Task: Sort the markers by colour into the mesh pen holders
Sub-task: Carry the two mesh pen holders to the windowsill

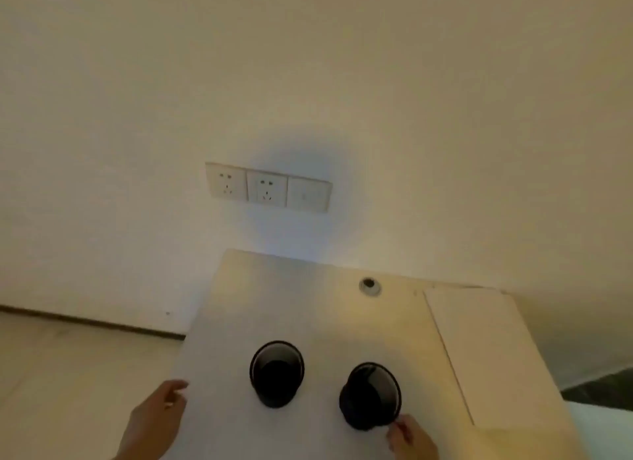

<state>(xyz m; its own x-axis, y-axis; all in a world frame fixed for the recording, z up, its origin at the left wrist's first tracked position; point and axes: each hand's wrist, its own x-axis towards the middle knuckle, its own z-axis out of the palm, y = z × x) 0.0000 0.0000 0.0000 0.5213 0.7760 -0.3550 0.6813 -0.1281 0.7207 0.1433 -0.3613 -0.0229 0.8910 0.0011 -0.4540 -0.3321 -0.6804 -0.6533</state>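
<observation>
Nearest the camera, the right hand (412,439) sits low on the pale table (325,309), its fingers curled together close by the base of the right mesh pen holder (371,396); whether they pinch anything or touch the holder cannot be told. At the table's left edge the left hand (156,422) reaches in with fingers loosely apart, holding nothing. Both black holders stand upright, the left mesh pen holder (276,374) a little farther back and apart from the right one. Beyond them a round cable hole (369,285) sits near the table's far edge. On the wall (445,117) behind is a row of sockets (269,187).
</observation>
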